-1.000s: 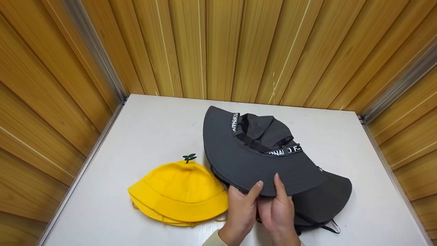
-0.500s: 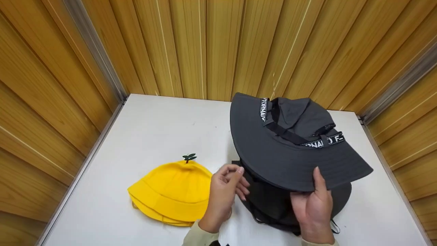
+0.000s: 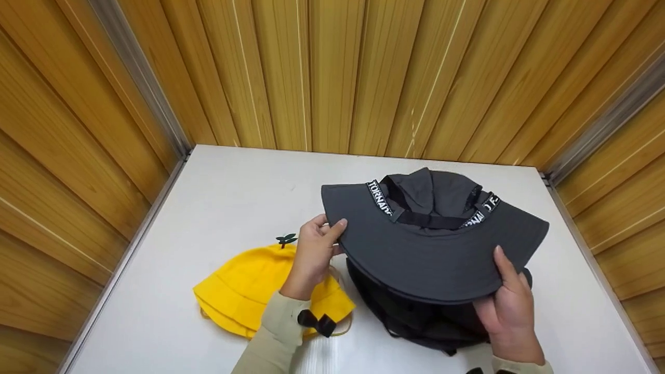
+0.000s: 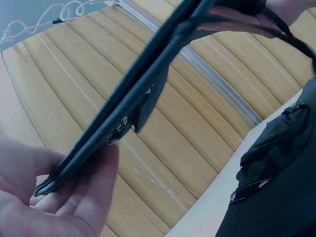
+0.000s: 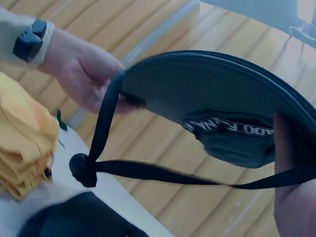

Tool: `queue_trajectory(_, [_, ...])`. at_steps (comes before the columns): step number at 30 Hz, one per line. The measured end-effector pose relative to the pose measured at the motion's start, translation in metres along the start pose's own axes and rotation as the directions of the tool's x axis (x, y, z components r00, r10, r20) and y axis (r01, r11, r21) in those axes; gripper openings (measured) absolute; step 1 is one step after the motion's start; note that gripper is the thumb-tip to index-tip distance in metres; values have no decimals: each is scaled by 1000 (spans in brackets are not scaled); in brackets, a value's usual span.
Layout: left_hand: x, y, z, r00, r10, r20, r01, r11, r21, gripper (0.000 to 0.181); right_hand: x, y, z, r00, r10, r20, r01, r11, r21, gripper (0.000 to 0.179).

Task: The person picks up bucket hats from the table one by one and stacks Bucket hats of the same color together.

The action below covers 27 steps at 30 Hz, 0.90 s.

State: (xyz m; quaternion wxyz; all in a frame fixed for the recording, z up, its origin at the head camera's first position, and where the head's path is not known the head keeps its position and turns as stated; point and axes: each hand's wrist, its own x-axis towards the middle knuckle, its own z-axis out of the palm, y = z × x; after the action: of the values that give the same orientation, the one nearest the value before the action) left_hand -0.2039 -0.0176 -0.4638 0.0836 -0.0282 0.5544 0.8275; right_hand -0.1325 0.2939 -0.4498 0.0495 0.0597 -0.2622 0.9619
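Note:
A dark grey bucket hat [image 3: 415,259] with a lettered band is held up over the table, its wide brim doubled over. My left hand [image 3: 313,252] pinches the brim's left end between thumb and fingers, as the left wrist view also shows. At the lower right of the brim, my right hand [image 3: 511,311] grips it, thumb on top and fingers underneath. A black chin strap [image 5: 158,173] with a toggle hangs from the hat in the right wrist view. Beneath it lies a black hat [image 3: 415,322], partly hidden by the grey brim.
A yellow hat [image 3: 234,288] with a green sprout on top lies on the white table [image 3: 156,280], behind my left forearm in the head view. Wood-look panels [image 3: 337,78] wall in the table at the back and both sides.
My left hand has let go of the brim's middle and taken its left end. My right hand has shifted rightward. The grey hat moved right, then came lower and turned more level.

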Motion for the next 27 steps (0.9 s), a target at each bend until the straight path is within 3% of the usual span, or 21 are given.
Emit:
queue_trajectory(2, [1, -2, 2, 1000, -8, 6, 8, 1000, 26, 33, 2, -9, -5, 998, 8, -64, -13, 997, -74, 34])
queue_trajectory(4, [1, -7, 5, 1000, -19, 11, 18, 998, 59, 34, 4, -17, -9, 983, -20, -180, -20, 976, -218, 31])
queue_trajectory(6, [1, -13, 9, 999, -30, 11, 29, 993, 118, 43, 7, -24, -15, 947, -89, -310, -52, 907, -417, 32])
queue_trajectory(7, [1, -17, 11, 999, -37, 10, 35, 987, 155, 50, 8, -28, -19, 920, -134, -369, -84, 851, -519, 36])
queue_trajectory(8, [0, -21, 13, 999, -46, 9, 43, 979, 198, 58, 9, -30, -24, 890, -185, -417, -132, 771, -624, 42])
queue_trajectory(9, [0, -25, 15, 999, -51, 10, 47, 967, 250, 67, 9, -33, -29, 863, -234, -447, -183, 681, -709, 50])
queue_trajectory(11, [-2, -33, 18, 998, -59, 7, 53, 931, 362, 86, 7, -37, -42, 832, -316, -456, -279, 472, -836, 68])
queue_trajectory(14, [-3, -43, 25, 998, -61, -10, 57, 842, 536, 107, -2, -40, -61, 827, -383, -412, -371, 180, -911, 88])
queue_trajectory(16, [-4, -49, 29, 999, -45, -16, 45, 757, 652, 111, -8, -39, -73, 835, -398, -381, -403, 30, -915, 96])
queue_trajectory(18, [-4, -53, 32, 999, -28, -24, 36, 668, 743, 110, -13, -38, -83, 846, -397, -356, -421, -89, -903, 101])
queue_trajectory(20, [-5, -57, 35, 1000, -1, -19, 16, 589, 808, 106, -16, -37, -91, 857, -386, -342, -437, -191, -879, 103])
queue_trajectory(23, [-5, -61, 38, 999, 19, -26, 12, 514, 857, 103, -17, -36, -102, 867, -362, -343, -458, -306, -835, 103])
queue_trajectory(25, [-5, -63, 39, 999, 27, -27, 12, 460, 888, 101, -16, -34, -106, 873, -327, -362, -467, -345, -814, 102])
queue_trajectory(27, [-4, -63, 39, 999, 23, -25, 14, 399, 917, 97, -14, -33, -109, 870, -287, -402, -487, -362, -795, 102])
